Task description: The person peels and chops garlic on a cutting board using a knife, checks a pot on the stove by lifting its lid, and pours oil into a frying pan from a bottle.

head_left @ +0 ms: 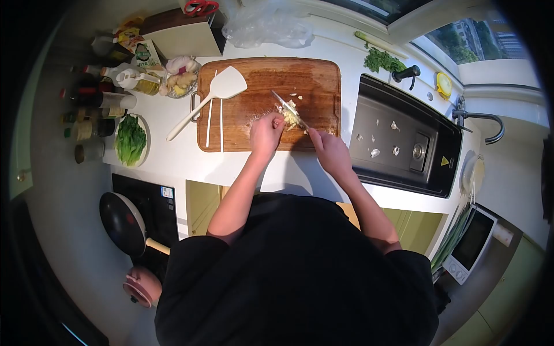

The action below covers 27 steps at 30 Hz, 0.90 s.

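On a brown wooden cutting board [265, 75] lies a small heap of pale chopped pieces, perhaps garlic [291, 118]. My right hand [332, 152] is closed round the handle of a knife [285, 106], whose blade points up and to the left across the heap. Left of the blade, my left hand [267, 134] has its fingers curled together at the edge of the heap; what they hold, if anything, is too small to name. A white spatula [228, 84] and two white chopsticks [221, 124] lie on the board's left side.
Right of the board is a dark sink [398, 121] with white scraps. A plate of leafy greens [131, 140], bottles and an oil jug [144, 83] stand left. A pan [122, 224] is at lower left, a plastic bag [265, 26] behind the board.
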Motion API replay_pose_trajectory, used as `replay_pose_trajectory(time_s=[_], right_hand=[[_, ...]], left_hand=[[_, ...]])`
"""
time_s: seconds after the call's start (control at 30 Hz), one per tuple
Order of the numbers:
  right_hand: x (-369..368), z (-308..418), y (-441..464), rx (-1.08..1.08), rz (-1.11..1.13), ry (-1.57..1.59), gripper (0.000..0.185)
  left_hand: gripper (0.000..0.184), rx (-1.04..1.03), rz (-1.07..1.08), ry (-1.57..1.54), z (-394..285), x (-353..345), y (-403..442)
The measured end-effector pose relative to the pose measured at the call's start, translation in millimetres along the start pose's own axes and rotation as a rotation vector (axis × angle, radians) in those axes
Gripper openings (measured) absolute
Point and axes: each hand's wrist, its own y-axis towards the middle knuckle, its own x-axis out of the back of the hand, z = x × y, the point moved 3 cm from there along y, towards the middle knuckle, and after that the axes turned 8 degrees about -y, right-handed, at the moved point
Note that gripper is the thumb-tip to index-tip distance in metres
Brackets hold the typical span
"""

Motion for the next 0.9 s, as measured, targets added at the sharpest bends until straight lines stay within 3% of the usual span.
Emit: replay_pose_trajectory(time_s=[0.1, 0.37, 0.9], right_hand=[[-6, 0, -4, -0.003, 0.017, -0.033, 0.058], [-29, -8, -1, -0.003, 0.003, -0.093, 0.061], [-29, -27, 4, -0.05, -0.02, 0.009, 0.062]], left_hand=[[0.013, -0.011, -0.086, -0.099, 10, 15, -8], [0.01, -0.074, -0.126, -0.019, 4, 30, -16], [0.008, -0.127, -0.05, -0.047, -11, 20, -14]])
